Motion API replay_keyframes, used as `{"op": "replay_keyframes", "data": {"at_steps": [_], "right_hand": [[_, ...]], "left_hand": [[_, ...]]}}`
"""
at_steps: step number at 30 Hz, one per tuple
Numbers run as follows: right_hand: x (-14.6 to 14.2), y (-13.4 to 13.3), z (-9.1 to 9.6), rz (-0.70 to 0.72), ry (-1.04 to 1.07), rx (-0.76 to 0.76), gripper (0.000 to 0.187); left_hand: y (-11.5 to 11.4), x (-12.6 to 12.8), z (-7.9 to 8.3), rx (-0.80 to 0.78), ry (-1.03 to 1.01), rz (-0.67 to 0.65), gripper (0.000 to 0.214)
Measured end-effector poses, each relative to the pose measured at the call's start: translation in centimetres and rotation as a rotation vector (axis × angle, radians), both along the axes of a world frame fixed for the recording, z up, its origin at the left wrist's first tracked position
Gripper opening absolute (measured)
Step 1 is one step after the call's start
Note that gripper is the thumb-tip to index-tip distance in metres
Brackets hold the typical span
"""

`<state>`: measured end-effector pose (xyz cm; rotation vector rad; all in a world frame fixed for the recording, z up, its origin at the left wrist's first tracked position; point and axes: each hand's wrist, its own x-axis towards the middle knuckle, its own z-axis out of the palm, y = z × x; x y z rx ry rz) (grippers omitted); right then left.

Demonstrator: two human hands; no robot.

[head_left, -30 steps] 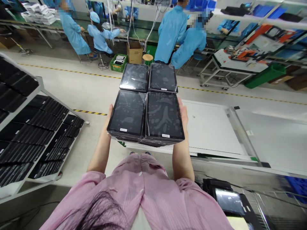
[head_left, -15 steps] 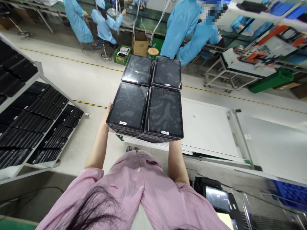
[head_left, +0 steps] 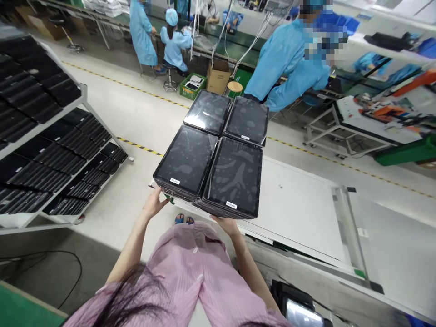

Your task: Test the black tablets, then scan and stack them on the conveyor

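Four stacks of black tablets stand close together on a white table: a near left stack [head_left: 187, 159], a near right stack [head_left: 235, 175], a far left stack [head_left: 208, 111] and a far right stack [head_left: 247, 119]. Clear film and small white labels show on their top screens. My left hand [head_left: 155, 203] is at the front left corner of the near left stack, thumb stretched out, fingertips partly hidden. Below the front edge of the near right stack, my right hand [head_left: 226, 223] has its thumb extended; its other fingers are largely hidden. Both hands look open.
The white table [head_left: 299, 204] extends to the right. At left stands a slanted rack [head_left: 83, 95] filled with dark tablets. Beyond a yellow-black floor line, people in blue gowns [head_left: 279, 59] work along a bench. A green crate [head_left: 192, 86] and cardboard box [head_left: 218, 77] sit there.
My hands have come from the outer sides of the near stacks to their front edges, closer to my body. The view has shifted, and the stacks appear slightly lower and turned.
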<state>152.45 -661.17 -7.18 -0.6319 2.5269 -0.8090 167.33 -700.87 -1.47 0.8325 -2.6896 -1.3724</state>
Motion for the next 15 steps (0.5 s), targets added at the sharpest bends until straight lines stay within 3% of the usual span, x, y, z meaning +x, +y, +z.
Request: {"op": "replay_keyframes", "data": {"at_steps": [3,6,8,11,15], "right_hand": [[-0.3,0.1,-2.0,0.018,0.087,-0.112,0.04],[0.0,0.4,-4.0,-0.022,0.191,-0.152,0.049],[0.2,0.7,-5.0,-0.055,0.259,-0.172,0.053],[0.5,0.7,-5.6,-0.086,0.309,-0.197,0.057],[1.1,0.4,-5.4,-0.153,0.296,-0.193,0.065]], "left_hand": [[-0.7,-0.2,-0.4,-0.184,0.071,-0.021,0.05],[-2.9,-0.3,-0.3,-0.345,0.068,0.022,0.033],[-4.6,-0.7,0.2,-0.418,-0.006,0.078,0.035],[-6.7,-2.5,1.0,-0.435,-0.219,0.153,0.047],[-7.4,-5.8,1.4,-0.338,-0.44,0.031,0.036]]}}
